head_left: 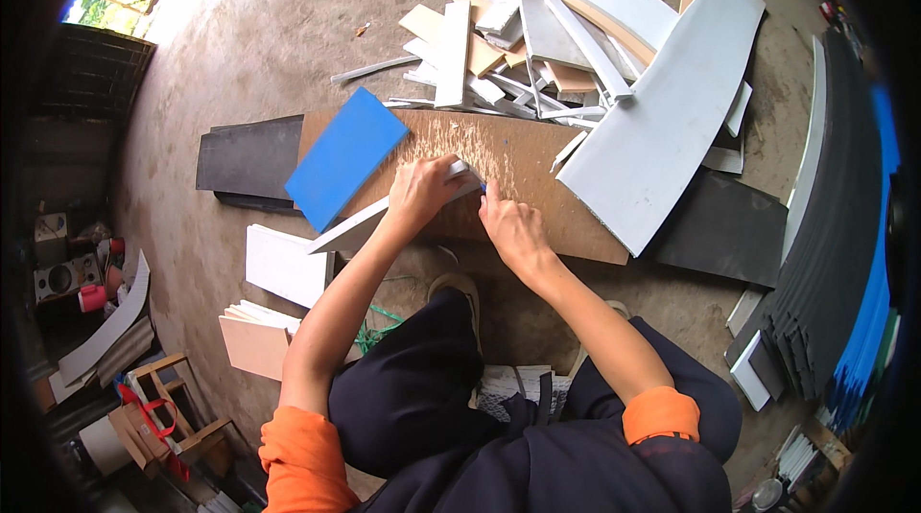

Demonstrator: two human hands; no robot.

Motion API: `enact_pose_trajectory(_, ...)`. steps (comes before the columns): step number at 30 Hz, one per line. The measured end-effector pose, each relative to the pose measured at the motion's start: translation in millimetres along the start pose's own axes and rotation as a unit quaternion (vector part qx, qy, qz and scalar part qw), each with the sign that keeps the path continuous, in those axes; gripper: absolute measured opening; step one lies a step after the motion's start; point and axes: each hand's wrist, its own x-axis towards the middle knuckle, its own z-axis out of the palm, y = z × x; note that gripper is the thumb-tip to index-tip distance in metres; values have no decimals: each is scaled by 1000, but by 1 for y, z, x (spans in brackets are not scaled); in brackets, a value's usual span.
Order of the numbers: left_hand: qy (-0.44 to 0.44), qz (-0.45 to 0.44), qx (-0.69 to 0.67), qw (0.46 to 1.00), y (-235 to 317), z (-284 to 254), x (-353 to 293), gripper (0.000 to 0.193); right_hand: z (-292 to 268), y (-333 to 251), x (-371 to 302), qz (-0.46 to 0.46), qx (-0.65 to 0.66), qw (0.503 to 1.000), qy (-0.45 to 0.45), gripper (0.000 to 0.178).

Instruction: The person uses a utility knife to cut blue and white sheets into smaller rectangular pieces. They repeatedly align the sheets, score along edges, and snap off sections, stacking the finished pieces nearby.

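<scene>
My left hand point(418, 189) is closed round the upper end of a narrow white board point(357, 228), which slants down to the left over a worn brown board point(561, 197). Close beside that end, my right hand point(514, 225) is closed in a pinch, with a small blue bit showing at its fingertips; most of what it holds is hidden. Scratches and scraped patches mark the brown board around both hands. A flat blue board point(348, 158) lies on its left part, next to my left hand.
A heap of white and tan offcuts point(508, 43) lies beyond the brown board. To the right are a large white sheet point(662, 120) and a black board point(720, 225). Dark sheets point(815, 216) are stacked at the far right. Small stacked boards point(286, 264) stand left of my knees.
</scene>
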Motion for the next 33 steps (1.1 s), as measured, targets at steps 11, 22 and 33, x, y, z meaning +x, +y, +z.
enact_pose_trajectory(11,6,20,-2,1000,-1,8,-7,24,1,0,15,16,55,997,-48,20)
enact_pose_trajectory(22,8,21,11,1000,3,9,-11,20,-5,4,6,26,44,994,-93,19)
enact_pose_trajectory(33,14,3,12,1000,2,5,-5,22,5,11,15,45,57,993,-91,19)
